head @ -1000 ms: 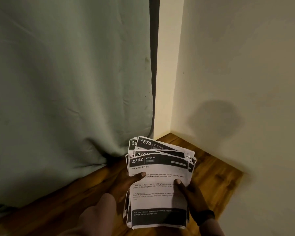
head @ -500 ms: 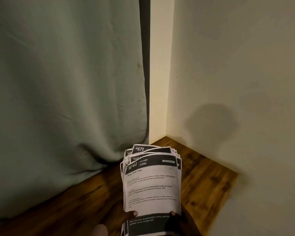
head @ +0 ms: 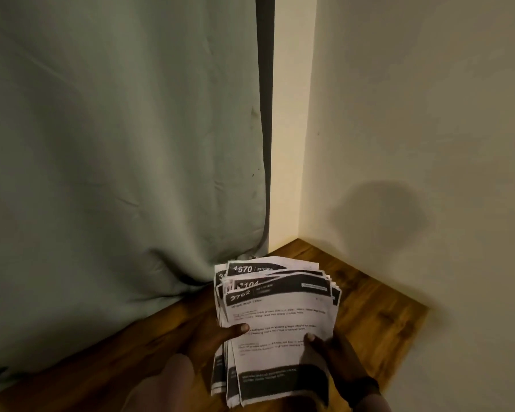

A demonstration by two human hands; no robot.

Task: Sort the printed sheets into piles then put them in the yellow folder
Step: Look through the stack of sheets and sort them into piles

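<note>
I hold a loose stack of printed sheets (head: 277, 319) above the wooden surface, low in the middle of the view. The sheets are white with black header bands; the top one reads 2762, and others behind it show 1670 and other numbers. My left hand (head: 217, 337) grips the stack's left edge, thumb on the top sheet. My right hand (head: 333, 355) grips the right edge, thumb also on top. The sheets are fanned unevenly at the far end. No yellow folder is in view.
A pale green curtain (head: 116, 173) hangs at the left and reaches down to the wooden surface (head: 378, 310). Cream walls (head: 414, 114) meet in a corner just behind the stack. A round shadow falls on the right wall.
The stack dropped lower in view half a second ago, with my hands near the bottom edge; now it is back up and my thumbs sit higher on the top sheet.
</note>
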